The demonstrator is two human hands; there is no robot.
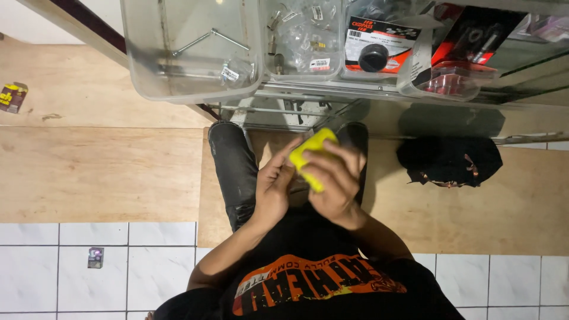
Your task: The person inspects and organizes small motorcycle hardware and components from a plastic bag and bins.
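A small bright yellow object (309, 155), box-like with rounded corners, is held between both hands above my lap. My right hand (335, 182) wraps over its right side, fingers curled across the top. My left hand (274, 188) presses against its left side with the thumb and fingers on it. Both hands hover over my dark trousers (234, 166). What the yellow object contains is hidden.
Clear plastic bins (189, 53) with metal rods, bagged small parts and packaged spares stand on a glass shelf ahead. A black cap (448, 161) lies on the wooden platform (101, 172) to the right. White floor tiles (71, 266) hold a small wrapper (95, 257).
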